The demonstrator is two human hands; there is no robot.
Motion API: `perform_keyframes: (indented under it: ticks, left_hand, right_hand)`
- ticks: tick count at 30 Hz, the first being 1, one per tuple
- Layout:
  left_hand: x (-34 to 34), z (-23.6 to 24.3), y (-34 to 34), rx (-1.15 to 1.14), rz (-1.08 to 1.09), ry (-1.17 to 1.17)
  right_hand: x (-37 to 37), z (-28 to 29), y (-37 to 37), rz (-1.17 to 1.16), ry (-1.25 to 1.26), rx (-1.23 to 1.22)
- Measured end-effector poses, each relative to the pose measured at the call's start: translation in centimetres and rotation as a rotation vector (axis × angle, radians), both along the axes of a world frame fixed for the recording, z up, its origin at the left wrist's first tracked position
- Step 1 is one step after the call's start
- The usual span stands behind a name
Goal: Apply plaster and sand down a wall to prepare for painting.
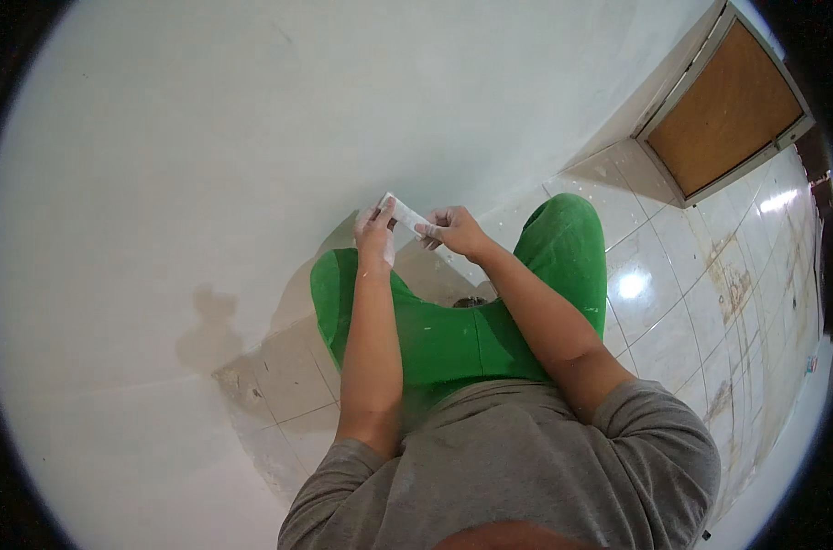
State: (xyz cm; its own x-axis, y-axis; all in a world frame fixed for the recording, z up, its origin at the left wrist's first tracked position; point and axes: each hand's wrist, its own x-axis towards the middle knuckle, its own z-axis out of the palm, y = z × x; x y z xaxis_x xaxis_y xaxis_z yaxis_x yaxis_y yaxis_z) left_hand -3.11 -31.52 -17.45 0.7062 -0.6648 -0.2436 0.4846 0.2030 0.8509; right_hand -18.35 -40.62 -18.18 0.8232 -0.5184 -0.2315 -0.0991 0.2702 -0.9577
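Observation:
A narrow, flat white piece (405,214), coated in pale powder, spans the gap between my two hands in front of the wall. Its exact kind I cannot make out. My left hand (374,236) grips its left end, fingers curled around it and dusted white. At the other end, my right hand (449,229) pinches it between thumb and fingers, also whitened at the tips. Both hands are above my knees, close to the white wall (206,165).
My bent legs in green trousers (462,339) spread on both sides. Stained tiles cover the floor (655,266) to the right, with a strip of tiles (297,376) at lower left. A door (728,101) with a brown panel stands open at upper right.

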Motion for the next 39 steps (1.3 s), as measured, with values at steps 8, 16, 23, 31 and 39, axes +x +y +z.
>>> perform_keyframes:
  ticks: [8,16,23,31,39]
  left_hand:
    - [-0.2,-0.5,0.3,0.169,-0.086,-0.058]
    - [-1.1,0.3,-0.2,0.014,0.117,-0.092]
    - [0.4,0.6,1.5,0.030,0.182,0.248]
    - [1.5,1.8,2.7,-0.382,-0.002,0.399]
    - [1.2,1.1,1.0,-0.354,0.014,0.433]
  right_hand:
    - [1.3,1.0,1.4,0.055,-0.084,0.033]
    - [4.1,0.8,1.1,0.001,-0.037,-0.127]
    - [7.1,5.0,-0.5,-0.599,-0.057,-0.449]
    - [9.3,2.9,-4.9,-0.715,0.040,-0.655]
    - [10.0,0.2,-3.3,-0.708,0.061,-0.614]
